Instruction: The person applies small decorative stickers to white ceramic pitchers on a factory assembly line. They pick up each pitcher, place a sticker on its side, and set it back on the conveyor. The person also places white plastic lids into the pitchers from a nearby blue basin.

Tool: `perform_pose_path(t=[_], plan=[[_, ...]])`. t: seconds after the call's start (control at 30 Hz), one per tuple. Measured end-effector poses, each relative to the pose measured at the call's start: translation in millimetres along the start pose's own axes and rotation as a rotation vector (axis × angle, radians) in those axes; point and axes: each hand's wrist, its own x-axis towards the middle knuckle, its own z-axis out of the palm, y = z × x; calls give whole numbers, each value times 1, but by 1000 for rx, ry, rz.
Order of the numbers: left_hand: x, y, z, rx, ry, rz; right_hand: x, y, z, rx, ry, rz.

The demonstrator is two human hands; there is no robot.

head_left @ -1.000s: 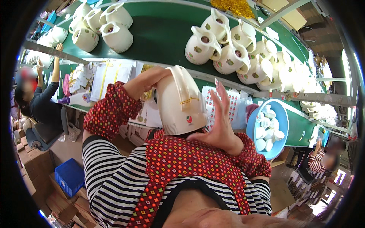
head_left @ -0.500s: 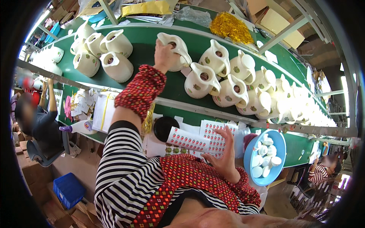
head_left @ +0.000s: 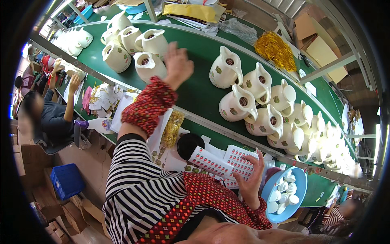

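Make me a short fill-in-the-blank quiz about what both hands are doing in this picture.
1. The left hand is raised over the ____ conveyor belt.
2. The right hand rests on sheets of small red ____.
3. The white caps lie in a ____ bowl.

Missing words: green; stickers; blue

The left hand (head_left: 177,65) is motion-blurred over the green conveyor belt (head_left: 199,87), so its fingers cannot be told apart. It covers part of the cream ceramic jug (head_left: 148,67) beside it. Toward the belt's far right end, the row of cream jugs (head_left: 329,142) blurs into glare. The sticker sheets (head_left: 221,164) carry marks too small to make out beneath the right hand (head_left: 250,179).
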Motion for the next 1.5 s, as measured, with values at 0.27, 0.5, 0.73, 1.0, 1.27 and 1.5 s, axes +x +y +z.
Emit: perform_pose_path(t=[0.27, 0.5, 0.73, 1.0, 1.27, 1.5], plan=[[5, -111, -24, 86, -251, -652, 10, -10, 17, 111, -29, 7], [-34, -151, -38, 57, -534, -42, -4, -16, 17, 156, 52, 18], [-75, -71, -47, 244, -390, -41, -8, -29, 23, 256, 122, -72], [-81, -72, -35, -203, -19, 277, -20, -44, -16, 711, 177, 49], [-140, 12, -84, -1335, -778, -169, -48, -69, -26, 820, -11, 57], [-225, 80, -84, -1371, -1293, -568, -67, -95, -11, 1077, -771, 34]])
